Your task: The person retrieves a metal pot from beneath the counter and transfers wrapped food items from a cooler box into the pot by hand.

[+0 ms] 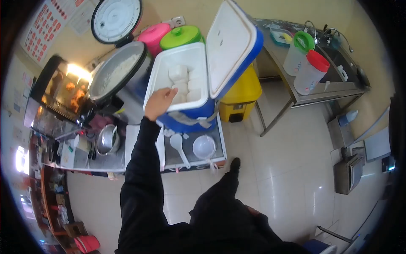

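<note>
Black clothes (203, 237) fill the near part of my view. I see the left hand (159, 103) over the near left rim of the blue cooler (193, 104), fingers bent close together; I can't tell if they hold anything. White packs (182, 87) sit inside, just far and right of the fingertips, in rows running near to far. The right hand (253, 211) is well apart by the leg (218, 192), its grip hidden.

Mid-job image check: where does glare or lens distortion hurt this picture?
Head view: strong fisheye bending, blacked-out corners; the display-case lamp burns out to white; the glossy floor carries streaky reflections; the left hand over the open cooler reads fairly clearly.
</note>
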Demonstrator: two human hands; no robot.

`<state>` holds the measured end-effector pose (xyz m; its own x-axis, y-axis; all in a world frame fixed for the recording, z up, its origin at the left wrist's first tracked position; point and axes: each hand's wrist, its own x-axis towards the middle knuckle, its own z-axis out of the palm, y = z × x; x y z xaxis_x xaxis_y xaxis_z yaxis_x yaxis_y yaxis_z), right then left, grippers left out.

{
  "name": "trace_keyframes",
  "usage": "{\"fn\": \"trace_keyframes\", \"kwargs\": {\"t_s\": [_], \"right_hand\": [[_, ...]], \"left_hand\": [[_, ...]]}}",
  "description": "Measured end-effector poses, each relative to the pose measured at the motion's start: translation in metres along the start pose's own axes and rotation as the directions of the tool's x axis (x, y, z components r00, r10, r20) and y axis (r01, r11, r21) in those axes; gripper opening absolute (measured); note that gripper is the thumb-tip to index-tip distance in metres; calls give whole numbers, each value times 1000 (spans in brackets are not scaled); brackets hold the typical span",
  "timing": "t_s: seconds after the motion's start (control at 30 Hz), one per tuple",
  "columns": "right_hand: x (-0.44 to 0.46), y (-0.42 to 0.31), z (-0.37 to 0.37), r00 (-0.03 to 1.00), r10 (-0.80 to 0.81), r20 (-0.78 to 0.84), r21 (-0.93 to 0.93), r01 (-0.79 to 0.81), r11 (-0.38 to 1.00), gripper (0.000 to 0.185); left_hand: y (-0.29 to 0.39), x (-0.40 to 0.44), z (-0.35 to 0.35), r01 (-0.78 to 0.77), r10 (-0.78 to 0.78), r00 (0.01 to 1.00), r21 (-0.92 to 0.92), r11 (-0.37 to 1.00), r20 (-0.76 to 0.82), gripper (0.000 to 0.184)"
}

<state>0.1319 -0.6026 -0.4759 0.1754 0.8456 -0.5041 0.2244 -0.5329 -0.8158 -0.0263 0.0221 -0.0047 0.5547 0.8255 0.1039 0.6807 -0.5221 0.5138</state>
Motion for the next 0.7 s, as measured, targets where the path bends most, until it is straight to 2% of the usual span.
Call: {"fn": "trace_keyframes", "kwargs": {"t_s": [0.03, 0.07, 0.1, 0.13, 0.17, 0.2, 0.23, 0.27, 0.3, 0.33, 0.37, 0.4, 0.43, 0.5, 0.53, 0.57, 0.6, 0.63, 0.67, 0.7], "right_hand": [[-15, 18, 17, 990, -79, 117, 122, 65, 990, 56], [-15, -16, 5, 950, 192, 245, 136, -230, 964, 56], [-15, -51, -9, 805, 471, 362, 83, -531, 843, 56], [-17, -113, -27, 596, 678, 432, -20, -745, 667, 56], [-17, -117, -33, 656, 595, 464, 18, -679, 734, 53], [-8, -122, -35, 670, 591, 448, -101, -619, 779, 47], [6, -147, -35, 668, 674, 316, -299, -604, 739, 37], [15, -167, -46, 817, 303, 492, -493, -25, 870, 30], [23, -171, -43, 961, 159, 224, -428, -50, 903, 26], [31, -208, -49, 972, 135, 191, -304, -72, 950, 26], [33, -260, -57, 987, 34, 154, -263, 8, 965, 21], [33, -305, -62, 986, -44, 161, 63, 34, 997, 15], [34, -358, -67, 977, -146, 155, 197, 114, 974, 14], [28, -467, -84, 966, -232, 113, 168, 211, 963, 16], [28, -511, -91, 950, -302, 76, 212, 280, 936, 17], [31, -548, -96, 929, -369, 35, 252, 349, 902, 18], [37, -579, -98, 887, -461, -32, 264, 453, 852, 18], [48, -608, -98, 831, -547, -102, 268, 553, 789, 19], [63, -637, -98, 775, -608, -172, 203, 632, 748, 19], [80, -665, -96, 713, -661, -235, 133, 697, 705, 20]], "left_hand": [[-1, 1, 0, -4, 4, 1000, -31, 1000, 3, 53], [-2, 2, 0, 3, -3, 1000, -34, 999, 17, 53], [-1, 2, 0, -4, 4, 1000, -16, 1000, 12, 52], [-6, 5, 3, 1, -1, 1000, -3, 1000, 30, 53], [-8, 5, 4, 8, -9, 1000, 2, 1000, 28, 55], [-8, 5, 5, 13, -13, 1000, 6, 1000, 22, 56], [-8, 3, 5, 6, -6, 1000, -3, 1000, 13, 56], [-7, 2, 4, -1, 1, 1000, -11, 1000, 2, 56], [-6, 0, 3, -6, 6, 1000, -19, 1000, -8, 56], [-3, -4, 1, 5, -5, 1000, -31, 1000, -16, 55], [2, -8, -3, 14, -15, 1000, -43, 999, -27, 54], [4, -11, -5, 23, -25, 999, -56, 998, -37, 53], [-3, -11, 3, -75, 60, 987, -96, 993, -151, 52], [4, -34, -2, -225, 173, 921, -116, 967, -348, 36], [0, -44, 4, -383, 265, 808, -127, 915, -526, 23], [-4, -53, 4, -450, 339, 736, -49, 892, -586, 16], [-14, -64, 3, -476, 386, 733, -17, 879, -560, 13], [-31, -73, 9, -500, 470, 713, 91, 861, -520, 16], [-37, -85, 2, -514, 487, 780, 42, 857, -394, 37], [-39, -97, -4, -507, 544, 779, 197, 839, -312, 59]]}}
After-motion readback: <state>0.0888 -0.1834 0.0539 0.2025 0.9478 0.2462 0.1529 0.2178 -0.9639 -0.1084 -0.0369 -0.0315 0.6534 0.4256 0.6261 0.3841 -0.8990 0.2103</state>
